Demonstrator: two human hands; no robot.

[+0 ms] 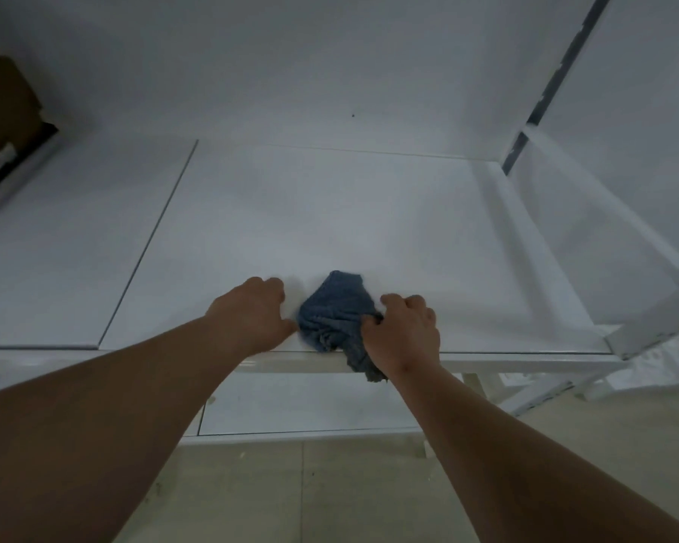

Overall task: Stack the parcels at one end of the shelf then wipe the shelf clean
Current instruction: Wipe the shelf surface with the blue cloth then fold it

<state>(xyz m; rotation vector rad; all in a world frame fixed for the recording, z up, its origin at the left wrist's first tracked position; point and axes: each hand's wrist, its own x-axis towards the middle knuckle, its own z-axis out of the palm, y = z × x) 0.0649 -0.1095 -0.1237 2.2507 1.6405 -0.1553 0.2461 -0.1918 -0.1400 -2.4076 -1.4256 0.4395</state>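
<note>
Blue cloth [336, 307], white shelf [330, 213]

Two hands [251, 311], one blue cloth [336, 307], one brown parcel [4, 111].

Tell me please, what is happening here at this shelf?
A person is wiping a white shelf. The right hand grips a crumpled blue cloth at the front edge, part of it hanging over. The left hand rests on the shelf beside the cloth. Brown parcels sit at the far left end, so the stacking looks done.

The cloth [336, 311] lies at the shelf's [330, 213] front edge; parcels [4, 119] sit at its far left end.
</note>
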